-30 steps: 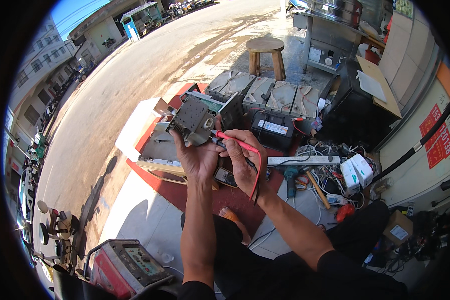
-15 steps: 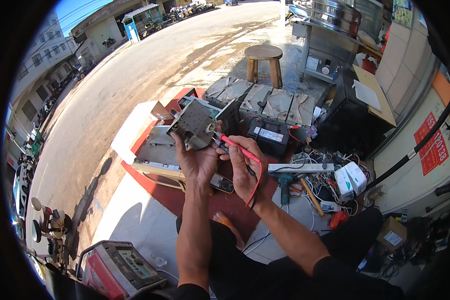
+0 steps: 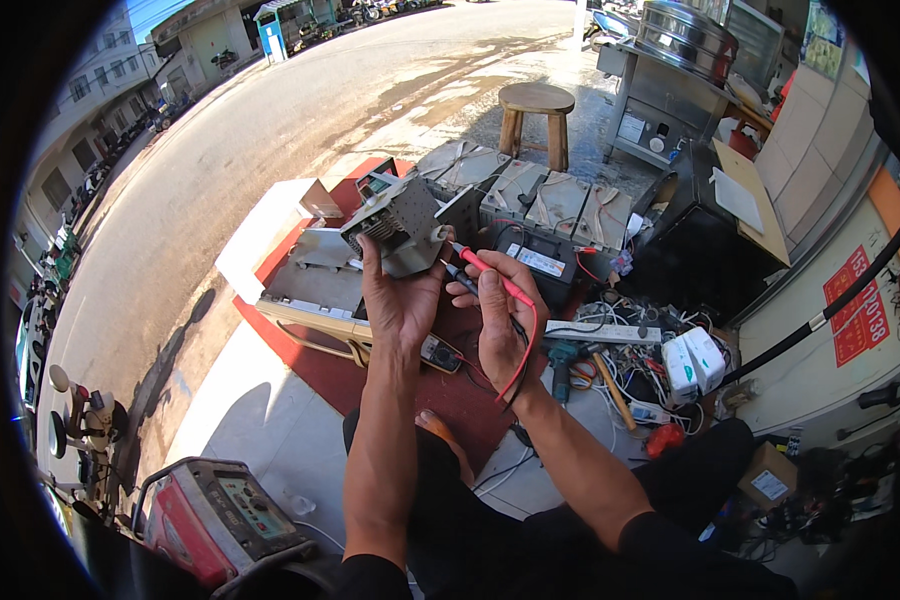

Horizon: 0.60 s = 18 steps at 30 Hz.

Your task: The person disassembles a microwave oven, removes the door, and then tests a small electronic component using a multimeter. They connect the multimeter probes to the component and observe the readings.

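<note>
My left hand (image 3: 400,308) grips a grey perforated metal module (image 3: 410,215) from below, thumb on its near left edge. The module is tilted so its slotted side shows. My right hand (image 3: 502,318) is closed around two test probes, a red probe (image 3: 498,277) and a black probe (image 3: 461,277). Their tips point at the module's right side by a pale round part; whether they touch it I cannot tell. A multimeter (image 3: 440,353) lies below the module, partly behind my left wrist. Behind my left hand sits an opened metal equipment case (image 3: 315,312).
Several grey batteries (image 3: 570,205) stand in a row behind a black battery (image 3: 535,262). To the right lie a hammer (image 3: 615,392), a teal power tool (image 3: 560,375) and tangled cables. A red generator (image 3: 195,520) stands at lower left, a wooden stool (image 3: 536,98) farther back.
My left hand has turned the module, so its slotted side now faces me more. The probes' tips have spread apart, and my right hand sits slightly farther right. The view has shifted slightly.
</note>
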{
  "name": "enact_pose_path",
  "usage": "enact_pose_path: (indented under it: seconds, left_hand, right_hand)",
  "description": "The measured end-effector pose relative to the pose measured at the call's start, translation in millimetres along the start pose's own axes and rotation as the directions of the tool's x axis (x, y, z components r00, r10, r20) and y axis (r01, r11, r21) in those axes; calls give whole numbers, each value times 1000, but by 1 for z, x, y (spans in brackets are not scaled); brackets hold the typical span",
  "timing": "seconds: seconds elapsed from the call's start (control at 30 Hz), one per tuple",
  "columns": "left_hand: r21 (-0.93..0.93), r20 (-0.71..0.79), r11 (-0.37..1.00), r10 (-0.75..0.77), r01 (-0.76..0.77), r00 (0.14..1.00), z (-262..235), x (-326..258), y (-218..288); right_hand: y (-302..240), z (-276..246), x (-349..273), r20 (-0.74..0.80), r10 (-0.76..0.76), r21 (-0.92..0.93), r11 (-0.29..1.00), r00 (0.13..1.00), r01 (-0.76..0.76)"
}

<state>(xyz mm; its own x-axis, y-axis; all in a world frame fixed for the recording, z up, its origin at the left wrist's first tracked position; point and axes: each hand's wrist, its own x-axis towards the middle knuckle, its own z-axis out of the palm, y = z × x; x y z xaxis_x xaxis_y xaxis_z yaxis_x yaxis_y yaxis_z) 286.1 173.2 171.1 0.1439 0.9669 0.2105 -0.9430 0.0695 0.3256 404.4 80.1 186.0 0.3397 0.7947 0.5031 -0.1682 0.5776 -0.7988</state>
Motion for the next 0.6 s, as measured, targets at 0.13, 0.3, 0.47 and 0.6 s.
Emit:
enact_pose_path:
  seconds: [0.13,0.3,0.47,0.6]
  left_hand:
    - [-63,2,997,38,-38,999,5,-1,-3]
    - [-69,43,998,8,-5,999,7,-1,0]
    - [-106,28,994,-2,5,1000,5,-1,0]
    - [-78,18,997,14,-12,1000,5,-1,0]
  right_hand:
    - [3,-4,1,49,-118,-152,981,992,124]
    - [8,-7,2,114,-156,-254,950,981,180]
    - [8,-6,1,91,-70,-227,970,993,89]
    - [9,-9,-1,91,-59,-272,959,994,82]
